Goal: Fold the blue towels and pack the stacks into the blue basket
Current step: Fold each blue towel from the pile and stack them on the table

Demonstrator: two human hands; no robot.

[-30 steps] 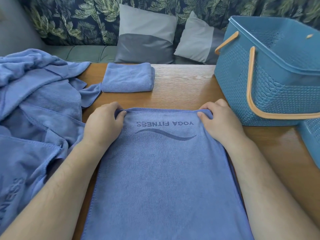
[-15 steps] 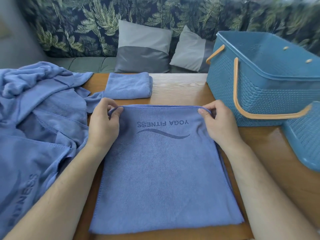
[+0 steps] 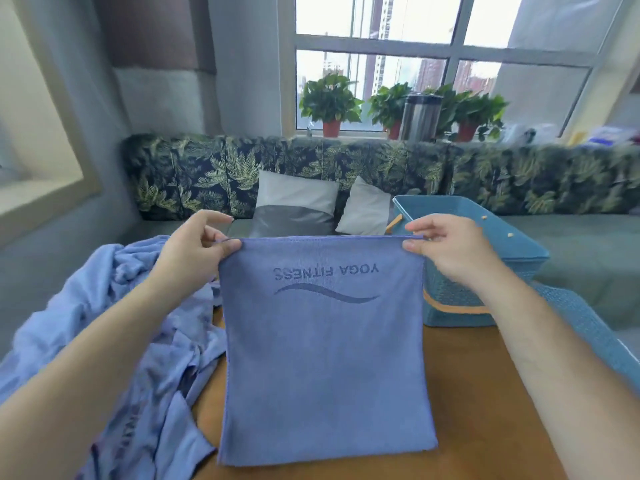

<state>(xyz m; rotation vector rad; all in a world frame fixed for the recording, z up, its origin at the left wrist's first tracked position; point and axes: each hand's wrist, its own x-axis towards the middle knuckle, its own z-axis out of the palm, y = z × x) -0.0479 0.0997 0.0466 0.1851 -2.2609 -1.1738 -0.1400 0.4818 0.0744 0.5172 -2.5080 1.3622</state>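
- The wooden bench [image 3: 485, 393] lies under the towel [image 3: 325, 358], whose bottom edge rests on it.
- A loose pile of blue towels [image 3: 121, 341] sprawls just left of the towel.
- The towel, blue, hangs upright, its "YOGA FITNESS" print upside down near the top edge.
- The blue basket [image 3: 457, 299] stands just right of the towel, partly behind the top right corner.
- The left hand [image 3: 194, 254] is at the towel's top left corner, fingers [image 3: 228, 247] pinching it.
- The right hand [image 3: 446, 251] is at the towel's top right corner, fingers [image 3: 415, 245] pinching it.
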